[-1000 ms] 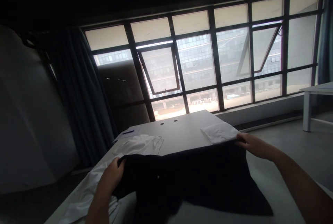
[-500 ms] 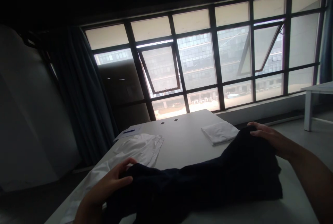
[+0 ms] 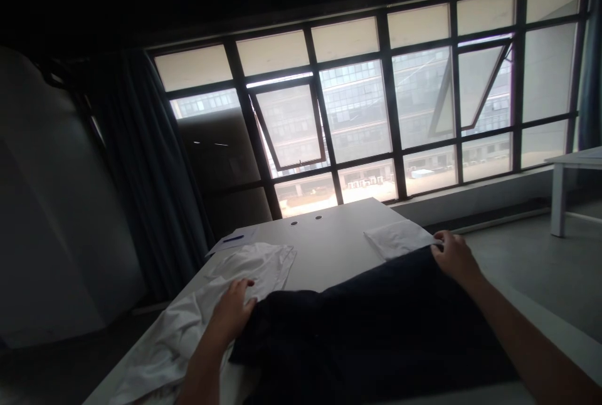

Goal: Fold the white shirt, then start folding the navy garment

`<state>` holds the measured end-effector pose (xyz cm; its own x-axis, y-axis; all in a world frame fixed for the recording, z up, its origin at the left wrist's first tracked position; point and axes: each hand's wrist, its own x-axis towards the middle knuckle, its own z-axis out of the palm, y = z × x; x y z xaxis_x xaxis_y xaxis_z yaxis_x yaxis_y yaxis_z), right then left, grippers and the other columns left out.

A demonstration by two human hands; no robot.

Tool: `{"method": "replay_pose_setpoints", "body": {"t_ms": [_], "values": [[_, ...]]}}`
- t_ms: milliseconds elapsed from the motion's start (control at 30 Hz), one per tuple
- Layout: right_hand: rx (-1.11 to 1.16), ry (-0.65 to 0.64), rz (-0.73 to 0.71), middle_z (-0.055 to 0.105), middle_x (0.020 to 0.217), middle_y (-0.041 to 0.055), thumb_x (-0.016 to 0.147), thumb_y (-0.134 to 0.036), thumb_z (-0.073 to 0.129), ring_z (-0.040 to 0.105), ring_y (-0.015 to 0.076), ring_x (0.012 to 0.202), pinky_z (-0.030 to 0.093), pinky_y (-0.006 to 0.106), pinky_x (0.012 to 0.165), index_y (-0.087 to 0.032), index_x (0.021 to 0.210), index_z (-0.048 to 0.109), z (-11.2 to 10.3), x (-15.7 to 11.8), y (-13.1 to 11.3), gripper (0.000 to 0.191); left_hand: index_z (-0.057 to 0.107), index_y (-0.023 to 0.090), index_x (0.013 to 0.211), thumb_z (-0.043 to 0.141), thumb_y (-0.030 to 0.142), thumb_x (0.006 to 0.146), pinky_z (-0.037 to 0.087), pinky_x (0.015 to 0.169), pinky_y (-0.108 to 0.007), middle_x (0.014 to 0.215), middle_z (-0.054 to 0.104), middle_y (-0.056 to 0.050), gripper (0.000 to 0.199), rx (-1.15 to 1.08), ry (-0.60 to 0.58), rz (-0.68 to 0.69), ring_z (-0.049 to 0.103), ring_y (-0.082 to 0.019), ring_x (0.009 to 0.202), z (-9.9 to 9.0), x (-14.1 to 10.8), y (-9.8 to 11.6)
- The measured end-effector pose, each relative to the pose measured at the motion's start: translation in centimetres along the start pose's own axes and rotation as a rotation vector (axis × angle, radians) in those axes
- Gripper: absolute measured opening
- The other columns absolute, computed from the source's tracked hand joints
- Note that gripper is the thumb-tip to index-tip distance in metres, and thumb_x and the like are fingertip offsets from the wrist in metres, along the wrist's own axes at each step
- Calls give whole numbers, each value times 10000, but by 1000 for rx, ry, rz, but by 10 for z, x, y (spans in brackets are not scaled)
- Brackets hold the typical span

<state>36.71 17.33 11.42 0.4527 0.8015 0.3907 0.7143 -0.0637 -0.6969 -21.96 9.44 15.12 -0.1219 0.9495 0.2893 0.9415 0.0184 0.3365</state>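
Note:
A dark navy cloth garment spreads across the near part of the white table; its exact kind does not show. My right hand pinches its far right corner, beside a folded white cloth that the dark fabric partly overlaps. At the garment's far left edge is my left hand, thumb and fingers closed about the fabric. Under and beside my left forearm lies a crumpled white garment. The near edge of the dark cloth runs out of view at the bottom.
A blue pen rests on paper sheets at the table's far left corner. Two round cable holes are set in the far tabletop. Behind stand windows and a dark curtain; another white table is at right.
The dark garment has gone from bunched to flatter and more spread out. My left hand moved up and right; my right hand shifted slightly left and down, now at the cloth's corner.

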Motion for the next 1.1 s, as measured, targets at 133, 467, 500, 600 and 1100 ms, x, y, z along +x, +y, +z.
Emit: {"method": "replay_pose_setpoints", "body": {"t_ms": [133,467,500,600,1100], "values": [[-278,-300,-211,601,1306,208,900,-395,500,582,372,1195,496,534,938,-161,1220,621,38,-46,-28,414,585,156,1379,539,480,848,402,1111,-487,1430,563,-180,624,58,-322,90,517,-360,1327,34,-26,69],[-392,-762,-413,266,1680,119,957,-646,387,151,501,1527,27,863,1079,-281,1566,412,119,-175,-49,711,126,408,1629,551,813,810,-95,1080,-829,1717,-28,-58,1008,112,-625,297,-100,-451,1538,162,-85,156],[-381,-720,-448,273,1677,117,964,-654,368,152,488,1531,9,831,1110,-276,1567,412,121,-175,-46,713,145,412,1627,513,811,836,-103,1085,-823,1719,-3,-51,959,108,-577,299,-84,-447,1542,167,-84,154],[-337,-663,-491,340,1651,112,971,-654,363,214,459,1525,50,762,1163,-272,1548,451,123,-167,-41,697,247,419,1610,407,780,909,-90,1139,-771,1715,122,-28,805,86,-481,310,9,-413,1558,170,-79,152],[-197,-724,-593,346,1647,98,995,-533,393,256,354,1538,39,692,1208,-318,1543,447,125,-186,-51,591,276,393,1611,300,591,1000,-18,1202,-703,1702,188,26,643,140,-430,288,108,-348,1564,167,-72,154]]}}
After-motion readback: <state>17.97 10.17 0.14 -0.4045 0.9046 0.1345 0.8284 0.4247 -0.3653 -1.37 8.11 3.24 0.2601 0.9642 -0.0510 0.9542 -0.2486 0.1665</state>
